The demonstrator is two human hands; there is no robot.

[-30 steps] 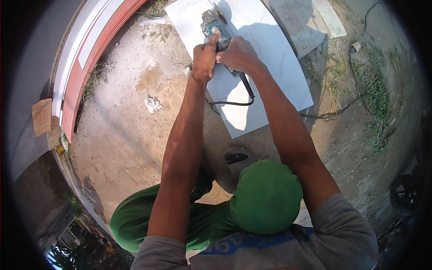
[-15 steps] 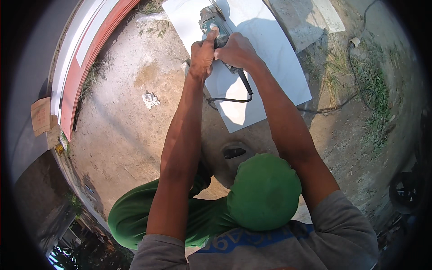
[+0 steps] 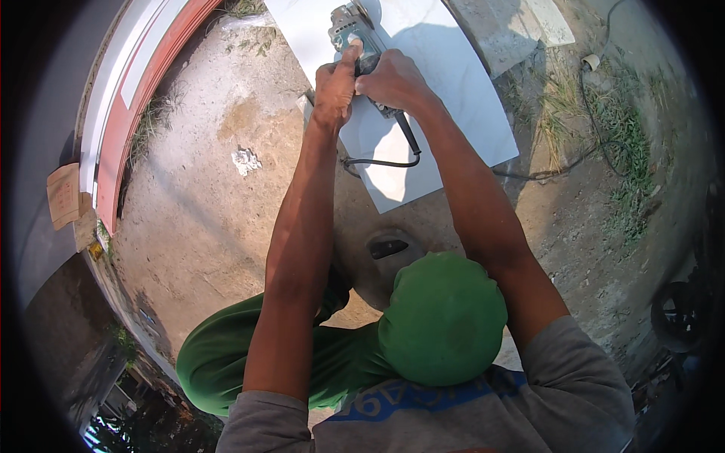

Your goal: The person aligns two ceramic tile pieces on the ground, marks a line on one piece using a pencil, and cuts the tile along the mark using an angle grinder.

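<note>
A teal power cutter with a grey metal head, looking like an angle grinder, rests on or just over a large white tile with faint grey veining. My left hand is closed around its left side, thumb laid along the teal body. From the other side my right hand wraps the rear of the body. A thin disc shows edge-on at the far end, partly cut off by the dark rim. Its black cord loops back over the tile's near part. My fingers hide much of the handle.
My bent knees in green trousers are close below the tile. Crumpled white scrap lies on the dirt to the left. Red and white edging curves along the far left. A cable runs through grass at right.
The whole view has shifted slightly, so the tile sits a little higher and further left. Both hands keep their grip, and the grinder has barely moved on the tile.
</note>
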